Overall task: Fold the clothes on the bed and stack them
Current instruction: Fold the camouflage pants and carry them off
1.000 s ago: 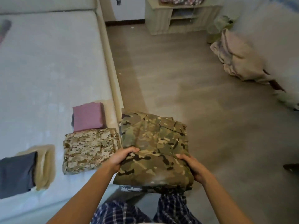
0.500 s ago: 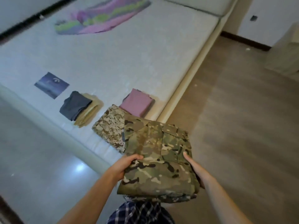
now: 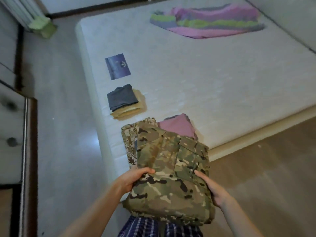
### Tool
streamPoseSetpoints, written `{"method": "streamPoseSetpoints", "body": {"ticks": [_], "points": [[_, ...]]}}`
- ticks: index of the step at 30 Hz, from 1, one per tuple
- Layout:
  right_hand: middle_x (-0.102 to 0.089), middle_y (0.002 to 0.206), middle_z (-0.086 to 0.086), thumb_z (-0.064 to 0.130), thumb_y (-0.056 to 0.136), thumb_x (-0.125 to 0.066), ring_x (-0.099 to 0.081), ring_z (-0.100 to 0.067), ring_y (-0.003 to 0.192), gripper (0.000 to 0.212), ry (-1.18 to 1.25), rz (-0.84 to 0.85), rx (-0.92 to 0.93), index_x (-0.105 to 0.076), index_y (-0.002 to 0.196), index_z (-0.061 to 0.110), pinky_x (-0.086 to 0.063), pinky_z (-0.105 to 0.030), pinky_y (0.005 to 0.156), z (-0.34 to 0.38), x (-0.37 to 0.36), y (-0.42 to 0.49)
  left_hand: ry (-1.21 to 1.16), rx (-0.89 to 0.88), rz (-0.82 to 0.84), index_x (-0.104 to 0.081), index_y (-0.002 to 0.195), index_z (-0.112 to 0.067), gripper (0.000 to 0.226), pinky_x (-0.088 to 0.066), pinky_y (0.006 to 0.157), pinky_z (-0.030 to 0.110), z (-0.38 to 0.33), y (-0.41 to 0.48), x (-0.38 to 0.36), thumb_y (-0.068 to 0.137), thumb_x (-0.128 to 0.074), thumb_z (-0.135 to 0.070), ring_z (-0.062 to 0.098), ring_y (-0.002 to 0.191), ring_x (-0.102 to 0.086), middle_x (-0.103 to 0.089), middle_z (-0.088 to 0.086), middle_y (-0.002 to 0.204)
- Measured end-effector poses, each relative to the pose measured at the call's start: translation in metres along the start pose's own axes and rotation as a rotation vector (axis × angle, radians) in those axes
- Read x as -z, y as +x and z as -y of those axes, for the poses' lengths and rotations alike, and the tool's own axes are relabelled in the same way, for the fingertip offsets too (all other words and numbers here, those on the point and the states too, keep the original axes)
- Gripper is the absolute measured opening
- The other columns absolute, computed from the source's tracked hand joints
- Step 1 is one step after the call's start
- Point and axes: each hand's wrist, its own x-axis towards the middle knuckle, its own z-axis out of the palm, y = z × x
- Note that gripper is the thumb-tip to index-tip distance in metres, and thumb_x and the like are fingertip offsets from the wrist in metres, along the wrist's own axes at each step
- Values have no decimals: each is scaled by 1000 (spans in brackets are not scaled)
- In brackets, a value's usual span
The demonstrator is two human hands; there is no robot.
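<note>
dim, cool indoor light with soft shadows; a pale glare spot on the floor (image 3: 94,142) beside the bed (image 3: 222,82). wide-angle bending at edges, left side blurred.

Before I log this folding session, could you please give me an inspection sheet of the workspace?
Surface: white mattress.
Job's things: folded dark camouflage garment held over the near corner; pale camouflage garment, pink garment, and grey garment on a yellow garment, folded on the mattress; striped blanket unfolded at the far end.
Clutter: blue label on the mattress.
Hands: left hand and right hand each grip the dark camouflage garment's near part.
Cables: nothing seen.
Surroundings: drawers at left; green object on the floor.
</note>
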Motion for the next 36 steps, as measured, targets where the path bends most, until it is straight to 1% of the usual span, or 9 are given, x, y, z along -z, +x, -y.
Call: {"method": "streamPoseSetpoints", "body": {"ticks": [3, 6, 10, 13, 16, 24, 30, 33, 36], "points": [[-70, 104, -19, 40, 53, -88, -68, -34, 94, 80, -123, 4, -3, -58, 119, 6, -54, -39, 77, 38, 5, 21, -119, -33, -96, -57, 116, -11, 82, -56, 68, 31, 9, 21, -8, 44, -89, -30, 27, 85, -72, -74, 11, 96], [-69, 109, -18, 36, 56, -86, -66, -35, 100, 79, -186, -28, 42, -56, 124, 9, -51, -46, 90, 64, 15, 44, -219, -82, -105, -56, 116, -14, 89, -56, 72, 30, 22, 47, -16, 39, -93, -39, 25, 92, -71, -74, 7, 100], [-65, 113, -19, 24, 47, -85, -62, -37, 103, 87, -214, -150, 91, -53, 126, 8, -45, -50, 97, 89, 22, 82, -403, -108, -157, -58, 122, -17, 73, -52, 92, 41, 40, 95, -3, 60, -86, -44, 29, 104, -67, -69, 11, 114], [-63, 111, -17, 24, 66, -75, -60, -36, 100, 68, -185, -213, 116, -49, 127, 8, -46, -47, 92, 105, 25, 116, -363, -191, -443, -59, 125, -27, 62, -50, 92, 37, 52, 134, 28, 67, -76, -45, 21, 108, -62, -60, 7, 129], [-63, 105, -14, 23, 77, -70, -58, -36, 98, 57, -137, -287, 137, -49, 128, 10, -44, -48, 93, 119, 40, 151, -89, -183, -811, -38, 143, -19, 83, -41, 101, 37, 57, 175, 70, 73, -75, -45, 19, 126, -46, -42, 5, 146], [-53, 132, -17, 22, 80, -67, -50, -39, 118, 65, -97, -395, 70, -41, 138, 7, -39, -47, 99, 113, 55, 205, -160, -126, -486, -40, 138, -17, 108, -46, 100, 42, 43, 263, 142, 51, -81, -66, 23, 109, -61, -59, 6, 127], [-60, 116, -8, 31, 89, -53, -48, -35, 121, 41, 56, -323, 3, -53, 127, 14, -29, -51, 110, 111, 52, 208, -174, -154, -120, -47, 126, -13, 99, -51, 91, 40, 19, 260, 167, 44, -90, -49, 27, 106, -65, -67, 10, 116], [-54, 125, -11, 14, 94, -47, -46, -40, 120, 44, 23, -317, 68, -42, 138, 8, -25, -51, 112, 113, 42, 206, -259, -159, -238, -55, 118, -6, 84, -55, 77, 33, 10, 255, 155, 45, -86, -35, 26, 94, -70, -73, 10, 103], [-50, 122, -19, -6, 71, -60, -48, -45, 99, 72, -188, -348, 108, -37, 139, -6, -20, -52, 113, 117, 32, 186, -394, -203, -386, -59, 111, -11, 73, -55, 71, 31, 18, 234, 139, 45, -83, -30, 23, 88, -71, -73, 7, 98]]}}
